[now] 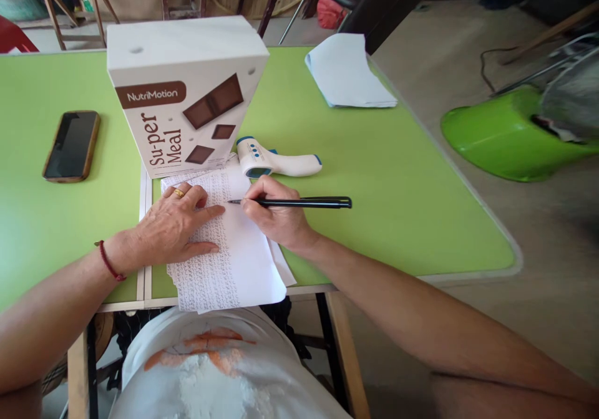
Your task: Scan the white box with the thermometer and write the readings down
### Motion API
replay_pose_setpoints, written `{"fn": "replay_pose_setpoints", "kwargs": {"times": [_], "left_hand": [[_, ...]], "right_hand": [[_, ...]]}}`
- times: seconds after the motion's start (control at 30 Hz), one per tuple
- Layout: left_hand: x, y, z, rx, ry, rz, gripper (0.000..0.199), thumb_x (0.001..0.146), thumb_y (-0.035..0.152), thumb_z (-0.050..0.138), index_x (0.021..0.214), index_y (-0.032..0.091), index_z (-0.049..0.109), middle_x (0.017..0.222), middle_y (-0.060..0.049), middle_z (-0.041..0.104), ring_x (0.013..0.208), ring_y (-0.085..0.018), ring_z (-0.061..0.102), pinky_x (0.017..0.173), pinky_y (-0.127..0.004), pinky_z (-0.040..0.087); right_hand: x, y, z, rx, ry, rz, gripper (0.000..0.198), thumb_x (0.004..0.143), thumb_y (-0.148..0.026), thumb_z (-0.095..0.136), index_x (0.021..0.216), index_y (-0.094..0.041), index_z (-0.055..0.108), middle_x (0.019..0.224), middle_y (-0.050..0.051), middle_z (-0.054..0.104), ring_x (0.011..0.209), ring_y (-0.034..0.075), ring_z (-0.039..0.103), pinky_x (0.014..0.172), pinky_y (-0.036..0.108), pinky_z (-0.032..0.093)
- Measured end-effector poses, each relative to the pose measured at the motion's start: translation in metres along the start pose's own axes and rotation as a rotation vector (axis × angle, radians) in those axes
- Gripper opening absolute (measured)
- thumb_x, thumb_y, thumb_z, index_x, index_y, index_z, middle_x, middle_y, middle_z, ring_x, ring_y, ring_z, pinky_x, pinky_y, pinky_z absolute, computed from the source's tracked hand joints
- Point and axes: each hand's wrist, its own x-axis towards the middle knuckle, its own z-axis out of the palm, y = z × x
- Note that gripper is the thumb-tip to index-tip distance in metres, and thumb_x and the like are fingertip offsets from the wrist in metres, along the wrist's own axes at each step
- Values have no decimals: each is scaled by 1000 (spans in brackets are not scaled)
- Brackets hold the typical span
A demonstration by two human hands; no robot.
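Note:
A black pen (309, 202) is pinched in my right hand (281, 214), its tip at the written lines on a white sheet of paper (255, 269). Rows of small handwriting cover the left part of that sheet, and more sheets lie under it. My left hand (171, 226) rests on the paper with thumb and forefinger stretched out, a ring on one finger. Just beyond the paper stands a white box (187, 95) with brown chocolate pieces printed on it. A white and blue infrared thermometer (281, 160) lies beside the box, close to my right hand.
On the green table (397, 219), a phone (72, 146) lies at the left and a stack of white paper (349, 73) at the far right. A green plastic basin-like object (491, 135) is on the floor to the right. Wooden stool legs stand behind the table.

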Motion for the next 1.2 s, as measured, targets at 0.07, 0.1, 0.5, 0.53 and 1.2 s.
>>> {"fn": "replay_pose_setpoints", "kwargs": {"times": [0.07,0.1,0.5,0.53,1.2], "left_hand": [[0,0,0,-6,2,0,61,93,62,58,135,18,61,109,-16,54,96,-31,49,88,-49,47],[0,0,0,-8,4,0,61,93,61,58,135,17,61,109,-16,54,97,-31,49,88,-49,46],[0,0,-1,1,5,6,61,94,61,58,135,17,61,109,-15,54,97,-31,49,89,-48,46],[0,0,-1,1,5,7,60,94,61,58,135,18,61,109,-15,54,97,-31,49,88,-48,46],[5,-6,5,-70,67,-189,86,73,60,82,134,8,52,154,-33,33,143,-50,31,111,-74,28]], "right_hand": [[0,0,0,15,0,-14,19,79,-19,59,66,-24,46,55,-6,49,45,9,38,43,25,31],[0,0,0,15,3,-14,19,78,-19,59,66,-24,46,54,-6,49,45,9,38,43,25,31],[0,-1,-1,-11,-3,46,16,75,-20,57,64,-24,45,53,-6,48,45,10,40,43,26,33],[0,-1,-1,-3,-4,51,16,74,-20,57,64,-24,45,53,-6,49,45,10,41,44,26,34],[40,40,-13,240,263,248,15,82,-29,63,90,-25,75,90,2,73,83,21,71,87,42,59]]}}
